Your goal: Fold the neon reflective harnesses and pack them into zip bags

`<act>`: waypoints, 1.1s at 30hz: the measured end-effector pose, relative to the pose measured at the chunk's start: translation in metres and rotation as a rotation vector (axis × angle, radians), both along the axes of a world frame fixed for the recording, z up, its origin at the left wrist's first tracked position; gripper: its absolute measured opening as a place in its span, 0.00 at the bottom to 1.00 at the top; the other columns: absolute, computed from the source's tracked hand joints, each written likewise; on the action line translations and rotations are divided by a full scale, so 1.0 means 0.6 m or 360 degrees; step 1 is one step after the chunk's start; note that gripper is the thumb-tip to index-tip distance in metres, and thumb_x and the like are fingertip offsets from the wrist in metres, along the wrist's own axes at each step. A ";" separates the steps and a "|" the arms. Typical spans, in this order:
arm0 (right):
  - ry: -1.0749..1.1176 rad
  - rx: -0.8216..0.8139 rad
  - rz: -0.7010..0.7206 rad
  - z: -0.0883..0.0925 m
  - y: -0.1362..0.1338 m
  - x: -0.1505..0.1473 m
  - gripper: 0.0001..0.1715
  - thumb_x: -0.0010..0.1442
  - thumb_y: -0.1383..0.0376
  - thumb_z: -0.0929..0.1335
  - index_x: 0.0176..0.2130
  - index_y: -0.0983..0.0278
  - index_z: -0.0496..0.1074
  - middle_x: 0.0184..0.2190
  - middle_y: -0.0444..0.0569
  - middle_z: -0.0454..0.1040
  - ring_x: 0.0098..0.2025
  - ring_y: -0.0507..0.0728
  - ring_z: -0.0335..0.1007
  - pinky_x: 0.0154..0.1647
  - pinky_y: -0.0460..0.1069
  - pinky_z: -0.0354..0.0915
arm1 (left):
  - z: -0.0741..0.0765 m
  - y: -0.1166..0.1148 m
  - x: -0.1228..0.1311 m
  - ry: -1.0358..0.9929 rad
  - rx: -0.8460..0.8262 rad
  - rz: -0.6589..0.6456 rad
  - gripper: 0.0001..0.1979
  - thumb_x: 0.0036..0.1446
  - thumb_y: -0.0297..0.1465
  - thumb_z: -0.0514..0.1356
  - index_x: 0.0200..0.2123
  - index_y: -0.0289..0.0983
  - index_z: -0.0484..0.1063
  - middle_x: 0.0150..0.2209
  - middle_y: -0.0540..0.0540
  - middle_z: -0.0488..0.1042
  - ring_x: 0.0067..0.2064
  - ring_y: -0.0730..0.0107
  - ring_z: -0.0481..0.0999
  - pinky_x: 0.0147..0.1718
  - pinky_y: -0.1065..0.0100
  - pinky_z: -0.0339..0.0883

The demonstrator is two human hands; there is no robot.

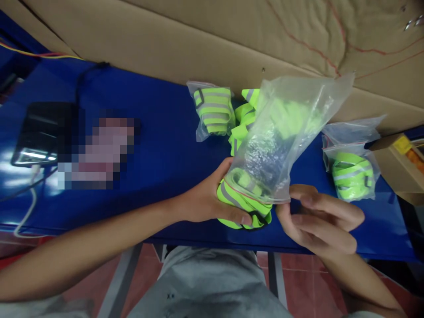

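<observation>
My left hand [207,198] is closed around a folded neon-green reflective strap [243,203] with grey stripes, partly pushed into the mouth of a clear plastic zip bag [291,128]. The bag stands up from the strap and tilts to the right. My right hand [323,218] is just right of the bag's mouth, thumb and fingertip touching the bag's edge, other fingers loosely curled. Both hands hover over the near edge of the blue table [159,145].
A bagged green strap [213,110] lies at the back, loose green straps [243,121] behind the held bag, another bagged strap [353,174] at right beneath empty bags [351,132]. A cardboard box [402,163] sits far right, a dark device [43,132] with cables at left.
</observation>
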State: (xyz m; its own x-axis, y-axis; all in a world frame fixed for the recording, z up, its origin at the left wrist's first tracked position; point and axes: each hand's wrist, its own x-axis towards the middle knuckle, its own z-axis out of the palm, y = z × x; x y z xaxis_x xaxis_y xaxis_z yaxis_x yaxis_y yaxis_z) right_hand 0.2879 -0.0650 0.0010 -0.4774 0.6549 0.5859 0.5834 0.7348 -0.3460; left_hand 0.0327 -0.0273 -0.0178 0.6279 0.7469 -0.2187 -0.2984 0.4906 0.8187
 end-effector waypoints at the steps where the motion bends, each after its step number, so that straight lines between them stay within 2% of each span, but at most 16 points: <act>1: 0.0082 0.0124 -0.0020 0.000 0.005 -0.006 0.17 0.59 0.74 0.72 0.41 0.51 0.79 0.35 0.47 0.78 0.32 0.59 0.79 0.31 0.57 0.80 | 0.001 0.001 0.001 -0.0022 0.0064 0.0005 0.46 0.38 0.26 0.82 0.59 0.44 0.64 0.49 0.48 0.80 0.51 0.64 0.80 0.52 0.65 0.74; 4: 0.0154 0.0321 0.0063 0.006 0.017 -0.021 0.19 0.57 0.79 0.74 0.46 0.63 0.78 0.43 0.53 0.77 0.40 0.57 0.80 0.39 0.54 0.81 | 0.005 0.006 0.005 -0.0076 0.0135 -0.0004 0.38 0.43 0.25 0.80 0.55 0.38 0.68 0.47 0.47 0.82 0.47 0.67 0.82 0.49 0.66 0.76; 7: 0.0150 0.0252 0.0099 0.010 0.023 -0.028 0.18 0.57 0.80 0.75 0.47 0.69 0.78 0.42 0.54 0.76 0.42 0.58 0.79 0.43 0.54 0.79 | 0.009 0.009 0.005 -0.0050 0.0098 0.0080 0.31 0.45 0.24 0.79 0.51 0.35 0.72 0.43 0.48 0.83 0.43 0.70 0.83 0.45 0.70 0.78; 10: 0.0199 0.0156 0.0109 0.008 0.023 -0.030 0.16 0.59 0.80 0.73 0.46 0.68 0.77 0.41 0.52 0.77 0.42 0.57 0.79 0.43 0.55 0.78 | 0.010 0.011 0.003 -0.0013 0.0060 0.0187 0.29 0.45 0.25 0.79 0.49 0.34 0.74 0.41 0.48 0.85 0.41 0.70 0.84 0.43 0.71 0.79; 16: 0.0091 0.0021 0.0202 0.005 0.027 -0.031 0.12 0.63 0.79 0.71 0.39 0.62 0.71 0.38 0.46 0.79 0.39 0.53 0.80 0.47 0.53 0.75 | 0.011 0.017 -0.001 0.0030 0.0036 0.0459 0.31 0.44 0.28 0.80 0.51 0.34 0.74 0.42 0.45 0.86 0.40 0.67 0.85 0.40 0.71 0.81; 20: 0.0115 0.0170 0.0032 0.006 0.032 -0.033 0.18 0.61 0.79 0.74 0.50 0.66 0.75 0.44 0.52 0.78 0.46 0.56 0.80 0.48 0.53 0.77 | 0.011 0.017 0.002 0.0006 0.0067 0.0310 0.29 0.45 0.26 0.79 0.49 0.34 0.74 0.41 0.47 0.86 0.39 0.68 0.86 0.40 0.71 0.82; 23: -0.0021 0.0172 0.0042 0.008 0.032 -0.033 0.24 0.60 0.79 0.75 0.55 0.69 0.74 0.49 0.58 0.78 0.51 0.60 0.79 0.51 0.55 0.77 | 0.007 0.015 0.003 0.0002 0.0139 0.0270 0.27 0.45 0.25 0.79 0.47 0.34 0.75 0.40 0.48 0.85 0.39 0.69 0.85 0.41 0.72 0.81; 25: -0.0075 0.0162 0.0086 0.009 0.033 -0.033 0.26 0.60 0.79 0.75 0.56 0.70 0.74 0.49 0.59 0.79 0.51 0.61 0.79 0.51 0.56 0.78 | 0.004 0.014 0.002 0.0014 0.0157 0.0297 0.26 0.45 0.24 0.79 0.47 0.34 0.74 0.41 0.48 0.85 0.39 0.70 0.85 0.41 0.72 0.81; 29: -0.0166 0.0208 0.0031 0.008 0.036 -0.030 0.24 0.61 0.78 0.75 0.55 0.67 0.74 0.46 0.56 0.80 0.47 0.60 0.80 0.48 0.56 0.78 | 0.000 0.013 0.002 0.0044 0.0144 0.0328 0.28 0.45 0.25 0.79 0.48 0.34 0.74 0.42 0.48 0.85 0.41 0.69 0.85 0.42 0.70 0.82; 33: -0.0090 0.0316 -0.0025 0.006 0.039 -0.031 0.17 0.60 0.77 0.75 0.48 0.64 0.75 0.39 0.52 0.80 0.39 0.57 0.79 0.41 0.54 0.77 | 0.000 0.006 0.013 0.0052 0.0151 0.0384 0.27 0.45 0.25 0.79 0.48 0.35 0.73 0.42 0.49 0.84 0.41 0.70 0.84 0.41 0.72 0.80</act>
